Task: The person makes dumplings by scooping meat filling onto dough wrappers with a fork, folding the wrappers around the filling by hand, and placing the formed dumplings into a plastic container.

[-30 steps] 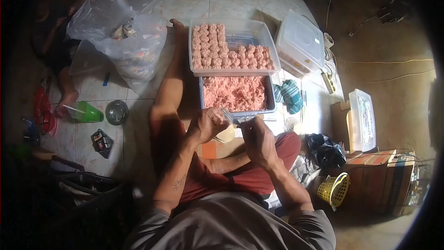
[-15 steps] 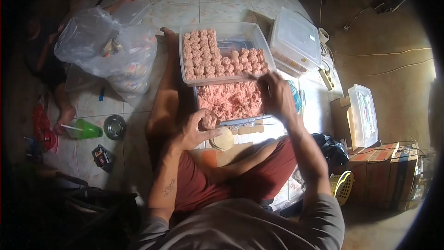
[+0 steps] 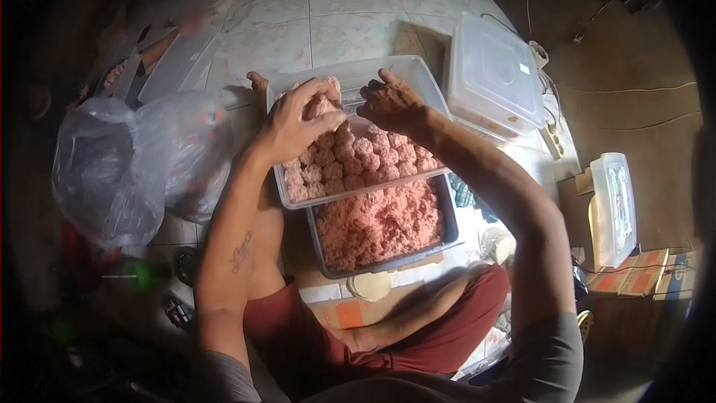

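Rows of pink balls [image 3: 363,158] fill the near part of a clear plastic box [image 3: 350,195]. Over its left side is my left hand [image 3: 298,118], its fingers curled round a piece of pink mixture [image 3: 322,107]. My right hand [image 3: 391,104] hovers over the far part of the same box, fingers bent; whether it holds anything is hidden. The clear box overlaps the far edge of a dark tray [image 3: 322,257] of loose pink mixture [image 3: 380,225]. Just below the tray lies a stack of pale round discs [image 3: 369,286].
Lidded plastic boxes [image 3: 496,75] stand at the right, with another box [image 3: 615,209] farther right above cartons [image 3: 641,275]. A clear plastic bag [image 3: 112,172] lies at the left. Another person's arm [image 3: 156,51] shows at upper left. A green cup [image 3: 138,276] is at lower left.
Both hands have moved forward over the clear box, my left hand carrying the pink piece from below the tray. My right hand has left the tray's right edge. The camera view has shifted.
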Motion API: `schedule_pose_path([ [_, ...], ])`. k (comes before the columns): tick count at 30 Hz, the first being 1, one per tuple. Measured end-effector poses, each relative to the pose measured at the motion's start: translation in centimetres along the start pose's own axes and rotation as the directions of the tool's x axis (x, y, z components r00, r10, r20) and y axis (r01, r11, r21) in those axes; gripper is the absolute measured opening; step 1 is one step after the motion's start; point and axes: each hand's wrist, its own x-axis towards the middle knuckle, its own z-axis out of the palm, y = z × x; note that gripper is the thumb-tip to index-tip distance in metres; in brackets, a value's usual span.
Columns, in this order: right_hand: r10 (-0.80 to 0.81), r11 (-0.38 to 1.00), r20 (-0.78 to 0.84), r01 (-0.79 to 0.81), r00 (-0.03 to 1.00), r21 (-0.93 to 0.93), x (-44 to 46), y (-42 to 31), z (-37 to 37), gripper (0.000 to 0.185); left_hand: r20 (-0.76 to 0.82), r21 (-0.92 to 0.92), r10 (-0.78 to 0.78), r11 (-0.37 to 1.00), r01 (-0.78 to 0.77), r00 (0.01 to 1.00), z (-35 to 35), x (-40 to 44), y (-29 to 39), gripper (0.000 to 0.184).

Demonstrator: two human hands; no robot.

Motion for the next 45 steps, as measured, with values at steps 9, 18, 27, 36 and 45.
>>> schedule_pose_path([
  [9, 0.044, 0.99, 0.029, -0.048, 0.999, 0.129, -1.6, 0.9, -1.1, 0.013, 0.326, 0.586, -0.262, 0.81, 0.023, 0.909, 4.9, 7.8, -3.0, 0.027],
  [18, 0.004, 0.989, 0.028, -0.008, 1.0, 0.147, -1.9, 1.3, -1.1, 0.022, 0.535, 0.589, -0.282, 0.8, -0.113, 0.796, 6.0, 8.7, -1.2, 0.029],
  [27, 0.086, 0.989, 0.112, -0.098, 0.99, 0.109, -2.0, 2.4, -0.8, 0.021, 0.503, 0.708, -0.273, 0.675, -0.21, 0.82, 7.1, 9.0, -4.7, 0.029],
  [36, 0.144, 0.936, 0.073, -0.16, 0.987, 0.314, -2.1, 3.3, -0.1, 0.033, 0.574, 0.808, -0.482, 0.467, -0.36, 0.662, 7.9, 9.3, -7.7, 0.022],
  [45, 0.136, 0.971, 0.237, -0.177, 0.962, 0.161, -3.2, 3.5, -0.6, 0.02, 0.425, 0.801, -0.469, 0.593, -0.08, 0.774, 7.3, 7.2, -2.8, 0.043],
])
